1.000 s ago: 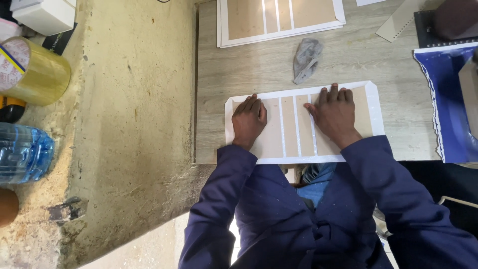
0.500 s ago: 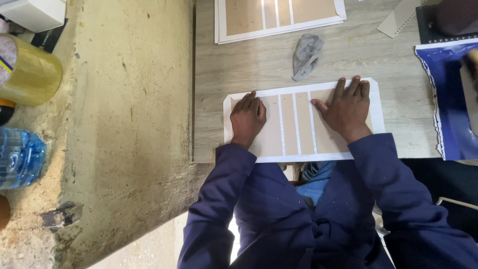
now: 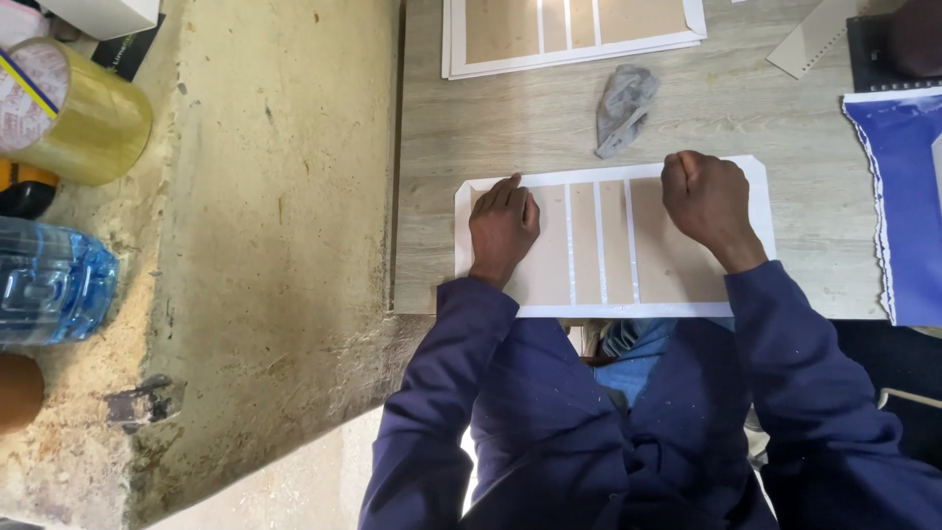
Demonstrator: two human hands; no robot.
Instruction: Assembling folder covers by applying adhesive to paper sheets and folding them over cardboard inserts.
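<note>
Under both hands, the white-bordered brown board (image 3: 601,245): left hand (image 3: 502,228) flat, fingers together; right hand (image 3: 708,198) a fist.

- Bare worktop (image 3: 510,118) lies open between the near white-bordered board (image 3: 608,245) and the far board (image 3: 569,29); only a crumpled grey cloth (image 3: 623,108) sits in that strip.
- To the right, a blue sheet (image 3: 903,196) lies just beside the near board.
- Left of the worktop, tape roll (image 3: 74,113) and water bottle (image 3: 49,280) crowd the concrete ledge's (image 3: 275,196) far side.
</note>
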